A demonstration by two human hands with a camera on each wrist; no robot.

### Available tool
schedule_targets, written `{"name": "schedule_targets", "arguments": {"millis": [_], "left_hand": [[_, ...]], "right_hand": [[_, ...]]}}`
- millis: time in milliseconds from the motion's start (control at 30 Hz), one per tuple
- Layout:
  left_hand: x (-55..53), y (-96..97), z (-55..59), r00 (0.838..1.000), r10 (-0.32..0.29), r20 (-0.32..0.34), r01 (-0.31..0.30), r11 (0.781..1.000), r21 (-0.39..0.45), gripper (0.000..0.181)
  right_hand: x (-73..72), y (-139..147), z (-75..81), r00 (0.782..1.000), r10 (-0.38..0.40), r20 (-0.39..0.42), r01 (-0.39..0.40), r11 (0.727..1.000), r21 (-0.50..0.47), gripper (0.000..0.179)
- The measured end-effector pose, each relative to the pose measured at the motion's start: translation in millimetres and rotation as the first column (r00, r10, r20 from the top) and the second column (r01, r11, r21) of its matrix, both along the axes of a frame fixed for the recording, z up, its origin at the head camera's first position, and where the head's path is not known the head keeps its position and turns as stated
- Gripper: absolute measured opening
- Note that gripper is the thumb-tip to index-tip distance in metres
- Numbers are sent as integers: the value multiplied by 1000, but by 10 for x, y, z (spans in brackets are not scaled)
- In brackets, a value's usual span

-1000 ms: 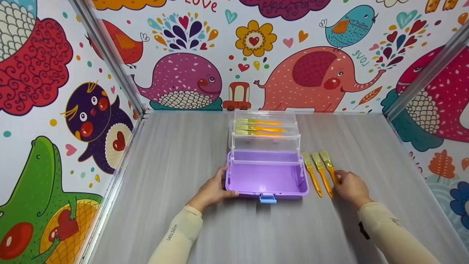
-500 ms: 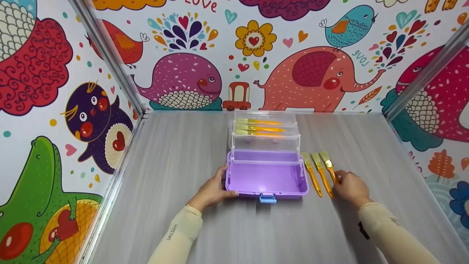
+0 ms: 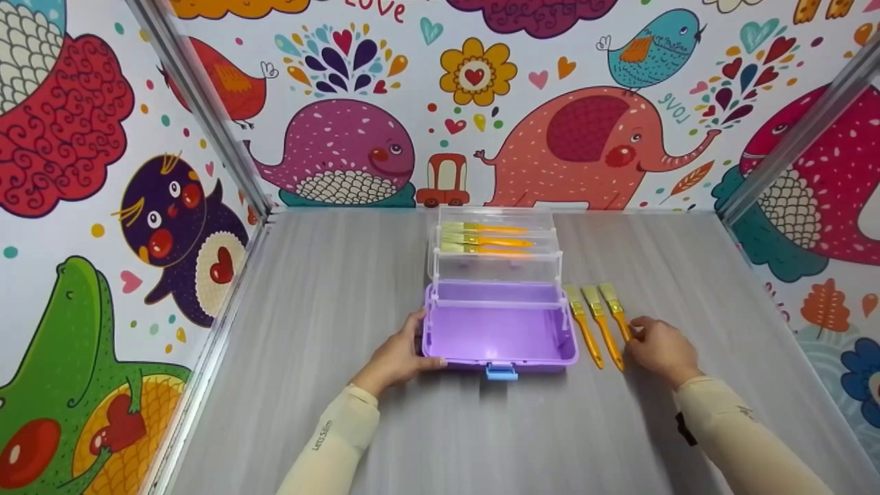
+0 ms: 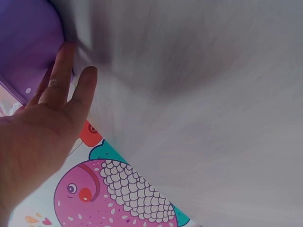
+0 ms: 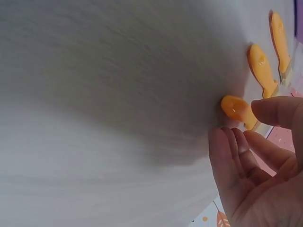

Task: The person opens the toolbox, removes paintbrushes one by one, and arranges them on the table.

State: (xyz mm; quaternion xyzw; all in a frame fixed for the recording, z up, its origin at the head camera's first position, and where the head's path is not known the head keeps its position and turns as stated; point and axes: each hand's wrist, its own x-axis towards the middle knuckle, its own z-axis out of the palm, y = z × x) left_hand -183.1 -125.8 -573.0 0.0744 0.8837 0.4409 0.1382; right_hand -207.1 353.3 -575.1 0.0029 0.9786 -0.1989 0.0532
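Note:
A purple storage box (image 3: 505,333) stands with its clear lid and trays raised at the back. My left hand (image 3: 397,357) holds its front left corner, thumb on the front rim and fingers along the left wall; the left wrist view shows that hand's fingers (image 4: 59,78) against the purple side. Right of the box lie three flat paintbrushes with orange handles: a left one (image 3: 586,333), a middle one (image 3: 603,326) and a right one (image 3: 617,313). Between thumb and index finger my right hand (image 3: 663,350) pinches the right paintbrush's handle (image 5: 235,109), which lies on the table.
Several more paintbrushes (image 3: 495,242) lie in the clear upper tray (image 3: 498,268). A blue latch (image 3: 502,372) juts from the box's front. The grey table (image 3: 330,275) ends at printed walls (image 3: 454,137) with metal corner posts.
My right hand has shifted very slightly right, and the head view has moved a little. The box, the paintbrushes and my left hand have stayed where they were.

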Motion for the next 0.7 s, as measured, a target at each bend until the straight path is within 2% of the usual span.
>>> {"name": "schedule_targets", "arguments": {"millis": [133, 267, 433, 533, 700], "left_hand": [[3, -6, 2, 1000, 0, 1, 0, 1000, 1, 103], [3, -12, 7, 1000, 3, -1, -3, 1000, -4, 104], [1, -17, 5, 1000, 0, -4, 0, 1000, 1, 105], [3, -19, 3, 1000, -2, -7, 2, 1000, 4, 105], [7, -21, 6, 1000, -2, -16, 2, 1000, 3, 105]], "right_hand": [[-43, 3, 96, 1000, -9, 24, 10, 1000, -10, 48], [-128, -20, 237, 1000, -5, 13, 5, 999, -32, 45], [-236, -86, 443, 998, 50, -29, -52, 996, -70, 43], [-304, -161, 584, 996, 82, -27, -85, 992, -91, 42], [-436, -345, 828, 995, 97, 0, -96, 987, -128, 42]]}}
